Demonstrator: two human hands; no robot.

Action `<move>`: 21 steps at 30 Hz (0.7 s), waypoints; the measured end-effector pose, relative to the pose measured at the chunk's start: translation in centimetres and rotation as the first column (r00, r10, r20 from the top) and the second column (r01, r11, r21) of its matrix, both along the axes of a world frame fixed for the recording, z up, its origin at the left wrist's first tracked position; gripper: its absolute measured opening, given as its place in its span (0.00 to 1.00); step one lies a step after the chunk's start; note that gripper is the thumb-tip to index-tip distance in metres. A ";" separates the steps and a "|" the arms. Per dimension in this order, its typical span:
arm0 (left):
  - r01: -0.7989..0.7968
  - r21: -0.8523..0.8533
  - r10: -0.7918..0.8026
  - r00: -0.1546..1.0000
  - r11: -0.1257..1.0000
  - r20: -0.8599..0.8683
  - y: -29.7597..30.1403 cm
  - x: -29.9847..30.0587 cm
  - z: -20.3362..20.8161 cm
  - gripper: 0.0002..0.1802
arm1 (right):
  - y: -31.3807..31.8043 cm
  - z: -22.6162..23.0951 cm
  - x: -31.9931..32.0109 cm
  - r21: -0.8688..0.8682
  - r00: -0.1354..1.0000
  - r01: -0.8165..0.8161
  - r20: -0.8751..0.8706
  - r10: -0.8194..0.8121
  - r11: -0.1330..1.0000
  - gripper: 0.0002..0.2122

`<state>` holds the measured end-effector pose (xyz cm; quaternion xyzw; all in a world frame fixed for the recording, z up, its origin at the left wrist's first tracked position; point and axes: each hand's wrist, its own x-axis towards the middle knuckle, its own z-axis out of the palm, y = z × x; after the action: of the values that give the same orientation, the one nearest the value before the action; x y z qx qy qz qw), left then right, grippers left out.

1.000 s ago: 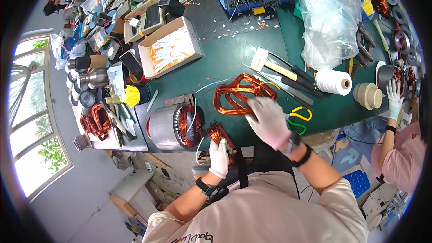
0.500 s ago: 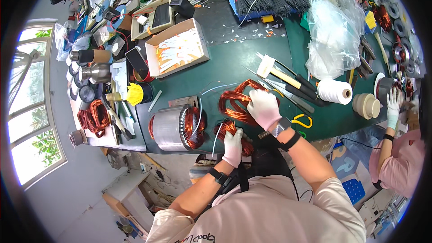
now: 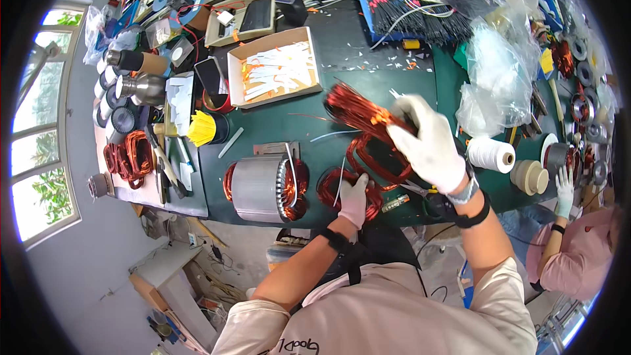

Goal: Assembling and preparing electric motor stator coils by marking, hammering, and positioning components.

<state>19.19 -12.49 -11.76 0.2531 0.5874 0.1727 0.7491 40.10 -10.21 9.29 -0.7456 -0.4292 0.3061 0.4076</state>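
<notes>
My right hand (image 3: 430,141), in a white glove, is closed around one end of a copper wire coil (image 3: 355,110) held up over the green table (image 3: 289,118). Loops of copper wire (image 3: 394,174) hang below that hand. At the table's front edge my left hand (image 3: 353,200), also gloved, has its fingers curled on a second copper coil (image 3: 327,187), with a white sleeve standing up from it. Left of this coil lies a grey motor stator (image 3: 255,187) on its side, copper windings bulging from both ends.
A cardboard box (image 3: 320,75) of white strips stands behind the stator. Scissors (image 3: 415,189) lie under my right wrist. To the right are a white thread spool (image 3: 490,155) and a beige stepped cylinder (image 3: 530,176). A co-worker's gloved hand (image 3: 564,192) is farther right.
My right hand has lifted the copper coil off the table, swinging it up and to the right. My left hand stays on its coil. The view has shifted slightly.
</notes>
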 end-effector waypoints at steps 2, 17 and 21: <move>0.062 0.099 -0.057 0.997 0.993 -0.061 0.1 -0.2 -1.2 0.11 | 3.9 -0.3 -0.1 0.085 0.994 -0.101 0.044 0.097 0.991 0.12; 0.689 0.037 -0.624 0.631 0.724 0.462 5.0 -15.5 13.9 0.29 | 21.2 -21.0 -8.5 0.036 0.960 -0.279 0.027 0.279 0.960 0.15; 0.787 0.054 -0.788 0.609 0.614 0.089 8.1 -24.7 14.1 0.20 | 19.5 -16.3 -6.7 0.036 0.926 -0.287 0.268 0.267 0.957 0.19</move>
<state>-5.54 -4.39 2.37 0.4794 0.3763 -0.1582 0.7769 33.38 9.29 -6.97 -0.6955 -0.5911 0.2438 0.3278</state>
